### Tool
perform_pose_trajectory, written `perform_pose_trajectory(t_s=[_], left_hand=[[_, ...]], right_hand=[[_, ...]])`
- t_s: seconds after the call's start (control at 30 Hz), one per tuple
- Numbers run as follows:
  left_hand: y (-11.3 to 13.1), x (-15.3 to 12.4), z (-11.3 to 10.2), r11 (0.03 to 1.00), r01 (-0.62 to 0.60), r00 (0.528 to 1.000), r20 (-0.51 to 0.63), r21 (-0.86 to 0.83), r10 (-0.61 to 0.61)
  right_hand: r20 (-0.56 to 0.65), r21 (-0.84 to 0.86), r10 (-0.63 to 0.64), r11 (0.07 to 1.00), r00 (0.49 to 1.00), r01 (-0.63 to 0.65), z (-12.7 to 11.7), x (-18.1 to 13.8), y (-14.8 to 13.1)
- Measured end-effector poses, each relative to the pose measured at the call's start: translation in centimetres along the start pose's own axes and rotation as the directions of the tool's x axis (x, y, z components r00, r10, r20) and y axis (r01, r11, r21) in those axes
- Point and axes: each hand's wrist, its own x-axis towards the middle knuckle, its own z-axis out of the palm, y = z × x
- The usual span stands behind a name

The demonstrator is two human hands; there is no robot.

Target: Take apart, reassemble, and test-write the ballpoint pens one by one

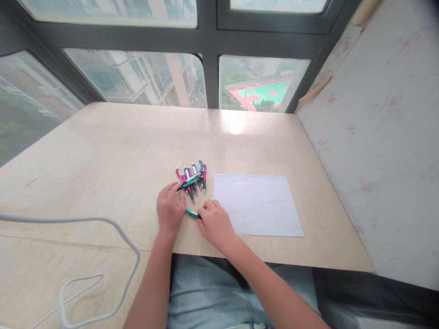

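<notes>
In the head view several pens (192, 184) with pink, white, purple and blue barrels lie in an overlapping pile on the table. Across the top of it slants a green pen (192, 181), its dark tip between the thumb and curled fingers of my left hand (170, 205). A second green pen (191, 213) lies closer to me, its dark end pinched in the closed fingers of my right hand (214, 221). Its other end reaches the heel of my left thumb. Just right of the pens is a white sheet of paper (257, 205) with small writing along its top.
The pale wooden table (113, 151) runs back to dark-framed windows (211, 82). A white cable (116, 228) loops over its left side. Along the right edge stands a flower-patterned wall (384, 137). My lap in jeans (206, 292) is below the front edge.
</notes>
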Motion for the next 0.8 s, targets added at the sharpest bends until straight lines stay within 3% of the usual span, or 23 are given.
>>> perform_pose_trajectory(t_s=[0.1,0.17,0.23,0.3,0.4,0.47,0.6,0.7,0.8], left_hand=[[1.2,-1.0,-0.8,0.997,0.046,0.999,-0.021,-0.061,-0.047],[2.9,-2.0,-1.2,0.988,0.092,0.996,0.006,-0.126,-0.092],[5.2,-3.2,-1.4,0.957,0.162,0.984,0.116,-0.239,-0.138],[8.0,-4.5,-1.4,0.901,0.236,0.949,0.286,-0.363,-0.133],[12.1,-6.0,-0.8,0.812,0.357,0.82,0.571,-0.462,-0.035],[14.1,-6.5,-0.2,0.739,0.47,0.73,0.683,-0.483,-0.019],[15.9,-6.6,1.2,0.504,0.688,0.614,0.789,-0.522,-0.021],[16.4,-6.3,1.5,0.343,0.791,0.544,0.839,-0.507,-0.015],[16.6,-6.3,1.4,0.245,0.845,0.509,0.856,-0.476,-0.09]], right_hand=[[-0.036,0.271,0.091,0.959,0.995,-0.078,-0.8,-0.8,1.0],[0.014,0.509,0.189,0.844,0.982,-0.17,-1.8,-1.8,2.0],[0.117,0.702,0.262,0.66,0.958,-0.266,-3.0,-3.1,3.1],[0.143,0.803,0.343,0.508,0.929,-0.311,-4.2,-4.6,4.2],[0.113,0.873,0.477,0.372,0.872,-0.317,-5.5,-6.4,5.7],[0.085,0.885,0.548,0.342,0.832,-0.316,-6.0,-7.3,6.6],[0.045,0.893,0.614,0.329,0.788,-0.307,-6.1,-8.2,7.6],[0.032,0.889,0.626,0.339,0.779,-0.309,-6.0,-8.1,7.7],[0.02,0.883,0.608,0.362,0.794,-0.299,-5.8,-7.9,7.5]])
